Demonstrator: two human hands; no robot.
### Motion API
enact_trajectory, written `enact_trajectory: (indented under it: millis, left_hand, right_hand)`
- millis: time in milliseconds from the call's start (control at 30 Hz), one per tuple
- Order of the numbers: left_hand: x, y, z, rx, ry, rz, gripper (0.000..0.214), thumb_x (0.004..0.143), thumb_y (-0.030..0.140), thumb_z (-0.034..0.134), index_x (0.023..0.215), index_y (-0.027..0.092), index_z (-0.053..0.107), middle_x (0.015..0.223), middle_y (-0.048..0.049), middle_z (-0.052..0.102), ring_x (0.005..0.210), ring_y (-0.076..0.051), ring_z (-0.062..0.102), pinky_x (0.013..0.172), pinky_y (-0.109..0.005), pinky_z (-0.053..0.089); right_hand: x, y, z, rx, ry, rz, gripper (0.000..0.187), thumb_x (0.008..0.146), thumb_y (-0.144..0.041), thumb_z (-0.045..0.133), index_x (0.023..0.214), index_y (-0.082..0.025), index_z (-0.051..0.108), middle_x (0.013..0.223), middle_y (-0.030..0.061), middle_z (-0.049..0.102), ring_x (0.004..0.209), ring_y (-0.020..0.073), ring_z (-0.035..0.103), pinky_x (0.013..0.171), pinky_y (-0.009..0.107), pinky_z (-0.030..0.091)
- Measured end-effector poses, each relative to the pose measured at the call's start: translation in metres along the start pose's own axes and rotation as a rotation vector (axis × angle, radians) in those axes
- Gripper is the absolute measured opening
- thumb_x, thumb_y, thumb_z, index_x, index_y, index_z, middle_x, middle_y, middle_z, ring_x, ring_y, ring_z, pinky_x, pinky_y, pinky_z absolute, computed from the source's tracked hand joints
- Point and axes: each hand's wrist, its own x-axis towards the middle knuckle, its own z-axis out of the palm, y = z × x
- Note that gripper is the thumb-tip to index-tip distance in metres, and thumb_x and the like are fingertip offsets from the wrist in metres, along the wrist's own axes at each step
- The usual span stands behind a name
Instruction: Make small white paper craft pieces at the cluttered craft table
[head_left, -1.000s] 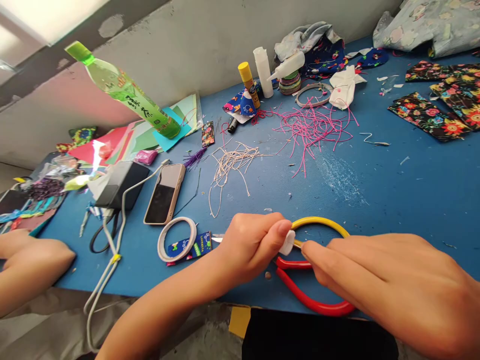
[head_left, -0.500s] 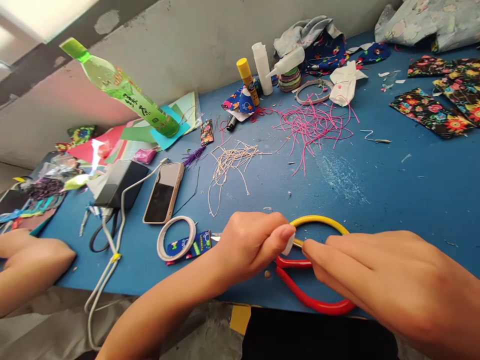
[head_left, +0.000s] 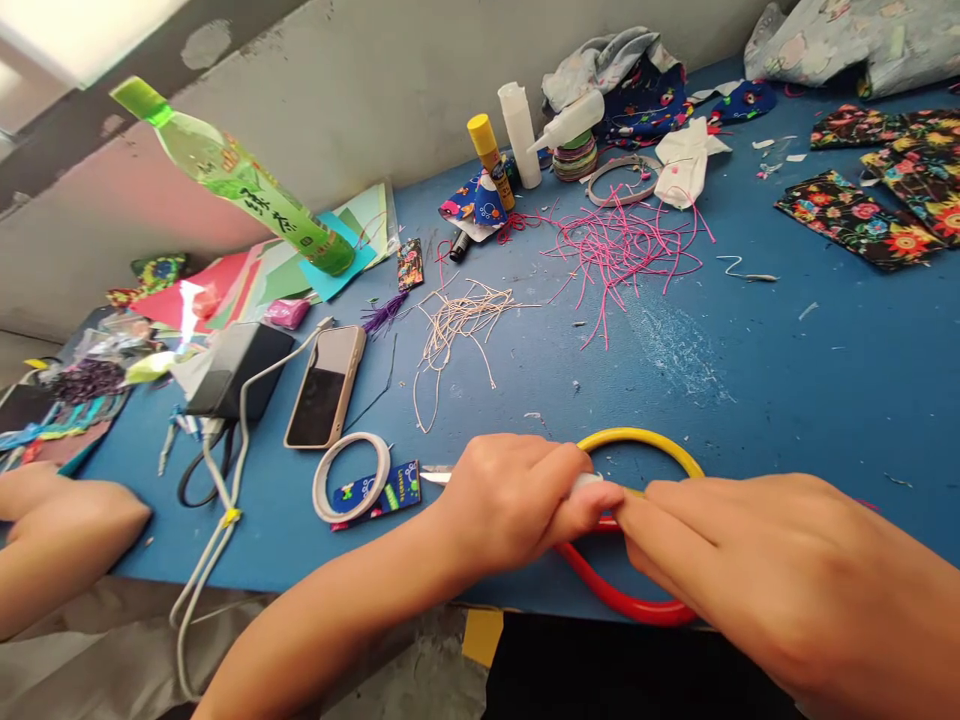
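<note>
In the middle front of the view, my left hand [head_left: 525, 500] is closed round a small white object [head_left: 586, 482], of which only the end shows. My right hand [head_left: 757, 560] is closed in a pinch, its fingertips meeting my left thumb; what it holds is hidden. Under both hands lie scissors with one yellow handle loop [head_left: 641, 436] and one red handle loop [head_left: 626, 598]. Their blade tips [head_left: 435, 475] point left, towards a roll of white tape [head_left: 322, 485] resting on a blue patterned fabric piece [head_left: 405, 484]. A bit of pink thread [head_left: 868, 504] shows beyond my right hand.
Beige cords [head_left: 465, 320] and pink cords [head_left: 626, 245] lie in loose heaps behind. A phone [head_left: 322, 390], a dark box [head_left: 244, 370] with cables and a green bottle [head_left: 255, 190] stand left. Another person's arm [head_left: 67, 540] rests at far left. Floral fabric pieces [head_left: 855, 220] lie right.
My hands have drawn closer together, the left moving slightly right and down, so its thumb meets the right fingertips. More of the scissor blades shows. The pink thread bit has come into view.
</note>
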Motion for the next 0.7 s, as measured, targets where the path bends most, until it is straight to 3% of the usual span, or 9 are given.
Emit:
enact_trajectory:
  millis: [133, 233, 433, 700]
  left_hand:
    - [-0.0001, 0.0031, 0.0009, 0.027, 0.019, 0.008, 0.06, 0.103, 0.036, 0.021, 0.062, 0.014, 0.059, 0.049, -0.003, 0.06, 0.042, -0.011, 0.052, 0.046, -0.024, 0.04]
    - [-0.0007, 0.0025, 0.0018, -0.031, 0.033, -0.063, 0.058, 0.103, 0.036, 0.02, 0.065, 0.014, 0.059, 0.049, -0.0018, 0.059, 0.043, -0.01, 0.052, 0.046, -0.023, 0.039]
    - [-0.0024, 0.0014, 0.0012, -0.288, 0.087, -0.194, 0.056, 0.103, 0.037, 0.019, 0.065, 0.016, 0.055, 0.053, -0.0012, 0.058, 0.046, -0.009, 0.053, 0.048, -0.02, 0.04]
    - [-0.0016, 0.0023, -0.0044, -0.601, 0.059, -0.393, 0.055, 0.102, 0.042, 0.023, 0.064, 0.016, 0.054, 0.05, 0.0028, 0.047, 0.044, -0.007, 0.042, 0.043, -0.02, 0.033]
  right_hand:
    - [-0.005, -0.0047, 0.0083, -0.009, 0.041, 0.035, 0.038, 0.088, 0.002, 0.026, 0.084, -0.017, 0.059, 0.064, -0.0001, 0.063, 0.048, 0.0139, 0.055, 0.044, 0.029, 0.034]
    - [-0.0052, -0.0048, 0.0107, -0.01, 0.05, 0.02, 0.039, 0.089, 0.003, 0.026, 0.087, -0.016, 0.06, 0.065, 0.0002, 0.062, 0.051, 0.0148, 0.056, 0.046, 0.029, 0.035]
    - [-0.0015, -0.0017, 0.0064, -0.008, 0.104, -0.034, 0.039, 0.091, 0.0, 0.028, 0.088, -0.013, 0.064, 0.064, 0.0005, 0.063, 0.053, 0.015, 0.058, 0.049, 0.028, 0.041]
    - [-0.0003, 0.0031, 0.008, 0.05, 0.195, -0.018, 0.042, 0.098, -0.006, 0.024, 0.086, -0.014, 0.064, 0.061, 0.0008, 0.065, 0.051, 0.0128, 0.058, 0.052, 0.025, 0.044]
